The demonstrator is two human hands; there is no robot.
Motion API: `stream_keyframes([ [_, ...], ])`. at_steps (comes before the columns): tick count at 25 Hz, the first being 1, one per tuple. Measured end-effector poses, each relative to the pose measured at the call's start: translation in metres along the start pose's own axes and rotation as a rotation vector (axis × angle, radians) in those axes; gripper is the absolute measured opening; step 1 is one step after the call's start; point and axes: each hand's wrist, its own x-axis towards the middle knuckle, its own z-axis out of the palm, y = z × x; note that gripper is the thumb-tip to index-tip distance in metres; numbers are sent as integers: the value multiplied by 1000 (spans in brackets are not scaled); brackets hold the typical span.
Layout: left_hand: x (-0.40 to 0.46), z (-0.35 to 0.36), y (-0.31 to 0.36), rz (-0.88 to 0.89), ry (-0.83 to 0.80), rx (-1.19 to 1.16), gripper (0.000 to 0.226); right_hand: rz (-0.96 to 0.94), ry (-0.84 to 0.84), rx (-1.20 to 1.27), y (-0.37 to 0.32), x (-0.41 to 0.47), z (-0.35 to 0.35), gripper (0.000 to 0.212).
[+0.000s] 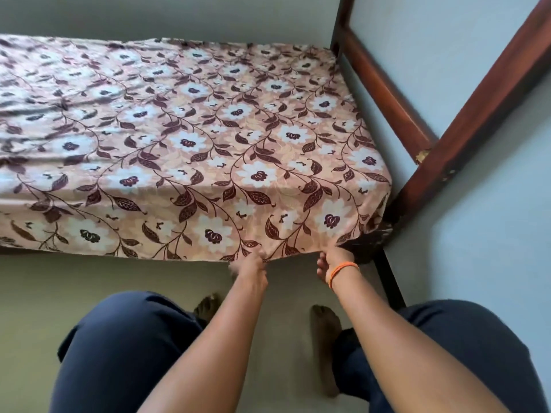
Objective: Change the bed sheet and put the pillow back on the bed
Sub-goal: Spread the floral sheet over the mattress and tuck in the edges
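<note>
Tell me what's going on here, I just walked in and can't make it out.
A person is bent over the bed, working on the flowered sheet. Both hands are at its hanging lower edge near the corner by the wooden bed frame: the left hand and the right hand, which has an orange band at the wrist, pinch the cloth. The sheet already covers the top, with wrinkles on the left. No pillow is in view.

bare arms, dark navy trousers, bare feet

an orange band (343, 271) circles the wrist of the right hand (334, 260); the left hand (250, 268) wears nothing. navy trousers (125, 347) cover both knees; both forearms are sleeveless.
</note>
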Motion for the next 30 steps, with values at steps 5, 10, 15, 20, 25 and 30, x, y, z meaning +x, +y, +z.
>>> stream_keyframes([
  [5,17,7,-2,-31,73,162,47,-71,168,32,20,14,17,20],
  [10,3,50,23,115,-216,-135,21,-383,9,240,-17,1,48,7],
  [15,12,64,30,-68,-410,-427,27,-94,-267,656,-30,19,51,17],
  [20,24,80,24,-112,-355,-564,38,-11,-301,825,-30,38,52,43],
  [25,25,90,29,-187,-278,-739,50,-31,-338,967,-36,36,65,63],
  [30,41,74,29,-285,-369,-775,85,2,-407,986,-38,45,57,77],
])
